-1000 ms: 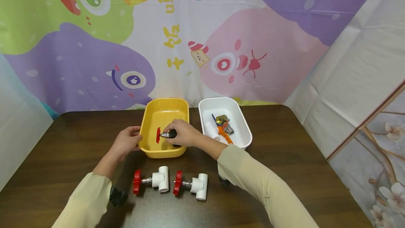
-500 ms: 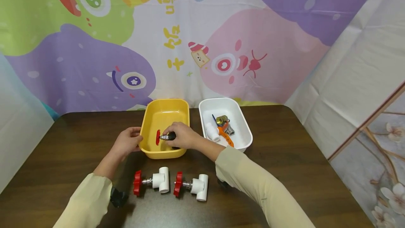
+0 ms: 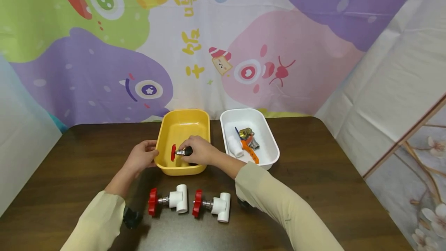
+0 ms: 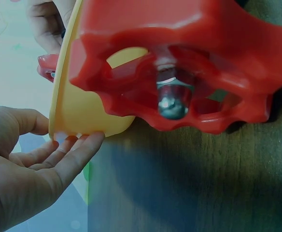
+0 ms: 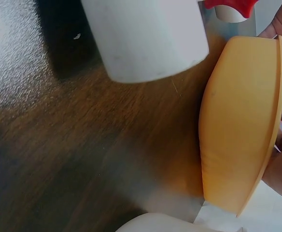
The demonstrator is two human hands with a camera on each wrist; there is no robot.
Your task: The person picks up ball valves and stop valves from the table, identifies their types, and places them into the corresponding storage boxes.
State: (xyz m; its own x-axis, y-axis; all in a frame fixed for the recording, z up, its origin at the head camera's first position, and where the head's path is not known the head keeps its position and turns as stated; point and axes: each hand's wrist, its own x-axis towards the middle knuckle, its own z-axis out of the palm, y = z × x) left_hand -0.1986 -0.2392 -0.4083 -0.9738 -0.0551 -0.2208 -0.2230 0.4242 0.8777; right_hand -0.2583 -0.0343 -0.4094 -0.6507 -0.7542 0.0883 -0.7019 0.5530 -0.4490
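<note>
Dark wood table [image 3: 313, 189], cartoon backdrop [image 3: 195, 45]. Left hand [image 3: 140, 158] pinches yellow tray [image 3: 182, 171]; right hand [image 3: 201, 151] apparently grips valve [image 3: 180, 152].

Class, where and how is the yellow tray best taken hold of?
Probably by the rim of the yellow tray, on its left side, coming from the left. Its wall narrows toward the base, so the rim juts outward, while the white tray stands close on the right. The left hand touches the left side.
</note>
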